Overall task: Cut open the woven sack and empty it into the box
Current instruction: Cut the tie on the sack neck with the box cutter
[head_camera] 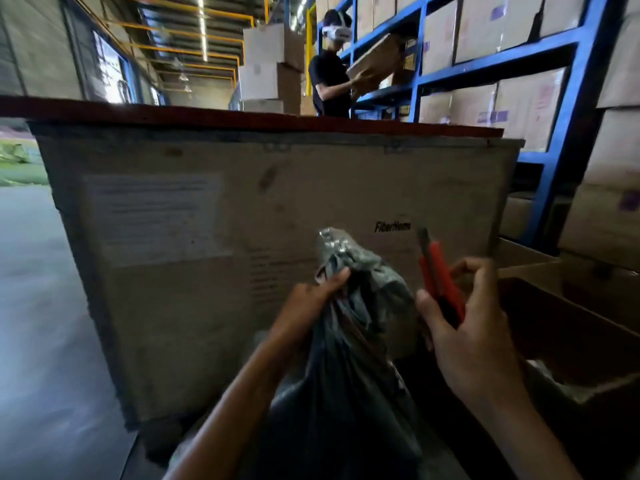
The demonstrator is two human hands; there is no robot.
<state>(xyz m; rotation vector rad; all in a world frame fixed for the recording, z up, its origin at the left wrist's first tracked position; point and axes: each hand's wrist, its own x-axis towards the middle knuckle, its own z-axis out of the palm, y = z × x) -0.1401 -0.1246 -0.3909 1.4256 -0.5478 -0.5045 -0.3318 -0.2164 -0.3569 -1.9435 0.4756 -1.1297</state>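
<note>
A dark grey woven sack (346, 382) stands upright in front of me, its bunched neck pointing up. My left hand (311, 303) grips the sack just below the gathered top. My right hand (464, 327) holds a red utility knife (441, 282), its blade end pointing up, a short way right of the sack's neck and apart from it. An open cardboard box (585, 341) sits low on the right, its inside dark.
A large wooden crate (242, 237) with a red lid stands directly ahead. Blue shelving (568, 133) stacked with cartons fills the right. A person in a headset handles a carton at the shelves behind the crate. Bare concrete floor (38, 306) lies to the left.
</note>
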